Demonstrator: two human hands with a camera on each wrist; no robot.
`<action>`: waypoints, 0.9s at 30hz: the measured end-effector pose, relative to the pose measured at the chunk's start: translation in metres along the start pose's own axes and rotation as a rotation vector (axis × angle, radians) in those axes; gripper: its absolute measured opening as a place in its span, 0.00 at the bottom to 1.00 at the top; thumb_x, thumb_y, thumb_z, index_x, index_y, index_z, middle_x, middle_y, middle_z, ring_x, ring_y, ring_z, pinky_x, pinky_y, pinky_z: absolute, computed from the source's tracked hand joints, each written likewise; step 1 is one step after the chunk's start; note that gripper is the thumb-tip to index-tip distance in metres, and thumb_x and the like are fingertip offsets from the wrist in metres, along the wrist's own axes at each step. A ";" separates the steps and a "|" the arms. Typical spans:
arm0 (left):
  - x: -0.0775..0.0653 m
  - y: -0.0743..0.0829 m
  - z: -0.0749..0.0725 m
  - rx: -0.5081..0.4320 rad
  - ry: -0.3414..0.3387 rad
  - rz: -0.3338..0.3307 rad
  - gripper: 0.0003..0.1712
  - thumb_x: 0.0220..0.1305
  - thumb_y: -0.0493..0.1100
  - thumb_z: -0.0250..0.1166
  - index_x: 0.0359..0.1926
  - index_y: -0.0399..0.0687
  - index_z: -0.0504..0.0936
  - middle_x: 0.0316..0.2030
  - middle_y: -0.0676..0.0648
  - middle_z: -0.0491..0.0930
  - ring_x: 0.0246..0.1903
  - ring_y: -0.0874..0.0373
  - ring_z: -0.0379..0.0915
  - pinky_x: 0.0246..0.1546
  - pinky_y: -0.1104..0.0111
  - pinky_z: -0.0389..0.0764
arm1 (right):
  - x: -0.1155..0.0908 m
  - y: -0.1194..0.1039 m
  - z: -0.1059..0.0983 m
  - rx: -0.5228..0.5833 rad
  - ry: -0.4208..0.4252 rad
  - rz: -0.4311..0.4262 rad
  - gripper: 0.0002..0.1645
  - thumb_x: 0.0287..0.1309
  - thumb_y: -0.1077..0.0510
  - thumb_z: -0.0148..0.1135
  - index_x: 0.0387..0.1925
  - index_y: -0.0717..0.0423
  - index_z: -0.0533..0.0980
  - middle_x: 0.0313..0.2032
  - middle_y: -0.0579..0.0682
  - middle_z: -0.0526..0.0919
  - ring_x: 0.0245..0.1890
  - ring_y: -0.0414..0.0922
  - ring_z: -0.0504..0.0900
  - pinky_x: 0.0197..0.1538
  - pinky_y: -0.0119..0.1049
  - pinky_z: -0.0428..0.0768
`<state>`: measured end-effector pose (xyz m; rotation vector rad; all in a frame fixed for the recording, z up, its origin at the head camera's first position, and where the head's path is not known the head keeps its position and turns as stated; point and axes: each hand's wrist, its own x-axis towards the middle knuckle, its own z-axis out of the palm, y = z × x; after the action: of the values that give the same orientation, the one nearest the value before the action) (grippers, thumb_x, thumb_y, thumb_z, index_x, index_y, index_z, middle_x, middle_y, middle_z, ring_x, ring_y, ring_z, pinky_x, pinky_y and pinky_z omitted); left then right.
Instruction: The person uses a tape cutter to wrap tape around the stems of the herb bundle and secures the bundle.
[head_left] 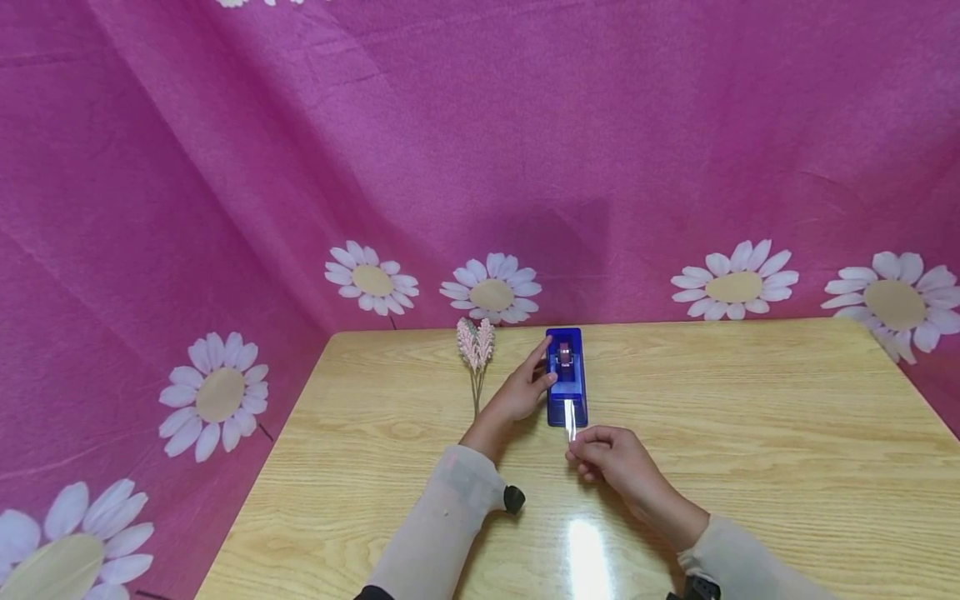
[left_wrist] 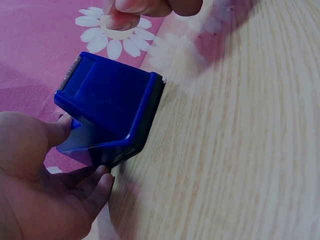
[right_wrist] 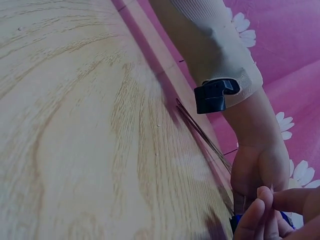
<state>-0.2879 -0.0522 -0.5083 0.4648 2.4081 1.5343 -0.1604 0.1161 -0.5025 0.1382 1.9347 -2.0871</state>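
A blue tape dispenser [head_left: 567, 388] stands near the table's back edge, with a tape roll in its middle. My left hand [head_left: 522, 392] grips its left side; in the left wrist view the thumb and fingers [left_wrist: 95, 192] hold the dispenser [left_wrist: 107, 100] near its lower end. From its front end a strip of clear tape [head_left: 570, 419] stretches toward me. My right hand [head_left: 611, 458] pinches the strip's free end between thumb and fingers. In the right wrist view, the right fingers [right_wrist: 255, 217] partly cover the dispenser.
Pink artificial flowers [head_left: 476, 343] on thin stems lie left of the dispenser, beside the left hand. Behind the wooden table [head_left: 750, 400] hangs a magenta cloth [head_left: 600, 150] printed with large daisies. A dark wrist camera [right_wrist: 212, 96] sits on the left sleeve.
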 end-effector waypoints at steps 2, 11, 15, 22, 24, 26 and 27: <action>0.000 0.000 0.000 -0.001 0.003 0.003 0.38 0.80 0.42 0.54 0.82 0.67 0.52 0.72 0.35 0.68 0.71 0.41 0.65 0.71 0.52 0.66 | 0.000 0.000 0.000 -0.004 0.002 0.000 0.05 0.68 0.69 0.59 0.39 0.71 0.78 0.29 0.52 0.87 0.25 0.38 0.79 0.30 0.30 0.81; 0.000 0.004 -0.005 0.005 -0.009 -0.011 0.38 0.80 0.42 0.55 0.82 0.68 0.52 0.73 0.35 0.67 0.71 0.42 0.66 0.65 0.53 0.73 | -0.001 -0.003 0.000 0.003 -0.002 0.005 0.05 0.68 0.69 0.59 0.39 0.71 0.78 0.30 0.53 0.87 0.25 0.38 0.79 0.30 0.30 0.81; -0.002 0.006 -0.010 -0.002 -0.015 -0.013 0.38 0.79 0.44 0.57 0.82 0.66 0.52 0.75 0.33 0.63 0.72 0.40 0.63 0.62 0.49 0.75 | -0.001 -0.004 0.000 0.006 -0.003 -0.005 0.05 0.68 0.69 0.59 0.39 0.72 0.78 0.29 0.52 0.87 0.25 0.38 0.79 0.30 0.30 0.80; -0.008 0.009 -0.022 -0.025 -0.006 -0.027 0.39 0.79 0.49 0.57 0.83 0.62 0.51 0.77 0.34 0.59 0.75 0.38 0.58 0.71 0.48 0.65 | -0.002 -0.005 0.000 0.004 -0.005 -0.011 0.04 0.68 0.70 0.59 0.38 0.70 0.78 0.29 0.52 0.87 0.25 0.38 0.80 0.30 0.30 0.81; -0.010 0.010 -0.025 -0.017 0.008 -0.030 0.39 0.79 0.48 0.58 0.83 0.61 0.52 0.77 0.35 0.59 0.75 0.39 0.56 0.72 0.48 0.64 | -0.002 -0.005 0.000 -0.002 -0.003 -0.013 0.04 0.68 0.70 0.59 0.37 0.70 0.79 0.29 0.53 0.87 0.25 0.39 0.80 0.31 0.30 0.81; -0.012 0.011 -0.028 -0.010 0.024 -0.032 0.39 0.78 0.48 0.59 0.83 0.63 0.53 0.77 0.36 0.59 0.76 0.39 0.56 0.72 0.47 0.64 | -0.002 -0.005 0.000 -0.003 0.000 -0.014 0.04 0.68 0.69 0.60 0.37 0.70 0.79 0.30 0.54 0.87 0.26 0.39 0.80 0.31 0.30 0.81; -0.013 0.012 -0.030 -0.011 0.033 -0.031 0.39 0.78 0.48 0.59 0.82 0.63 0.53 0.77 0.35 0.59 0.76 0.38 0.56 0.72 0.47 0.64 | -0.002 -0.005 0.000 -0.003 0.000 -0.015 0.04 0.67 0.69 0.60 0.38 0.70 0.79 0.30 0.54 0.87 0.26 0.39 0.80 0.31 0.30 0.81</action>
<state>-0.2852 -0.0777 -0.4849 0.4011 2.4182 1.5539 -0.1597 0.1166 -0.4974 0.1238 1.9450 -2.0932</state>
